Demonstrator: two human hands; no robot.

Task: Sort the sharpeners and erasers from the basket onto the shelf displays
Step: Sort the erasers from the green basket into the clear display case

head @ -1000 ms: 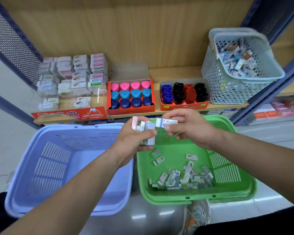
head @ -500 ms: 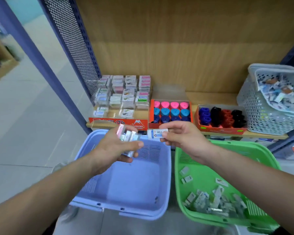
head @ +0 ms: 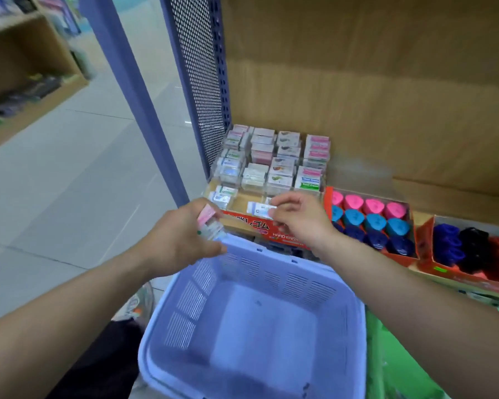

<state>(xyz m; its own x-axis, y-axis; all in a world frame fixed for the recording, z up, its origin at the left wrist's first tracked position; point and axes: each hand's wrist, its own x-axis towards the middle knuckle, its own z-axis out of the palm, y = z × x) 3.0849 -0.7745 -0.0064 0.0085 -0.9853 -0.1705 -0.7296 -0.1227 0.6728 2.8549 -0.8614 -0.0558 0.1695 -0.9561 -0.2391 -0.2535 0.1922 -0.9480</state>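
Head view: the left hand curls around a small stack of paper-wrapped erasers above the rim of the lilac slotted plastic basket. The right hand pinches one white-and-blue wrapped eraser between thumb and fingertips, at the front row of the clear tiered eraser display, beside pink and blue plastic sharpeners.
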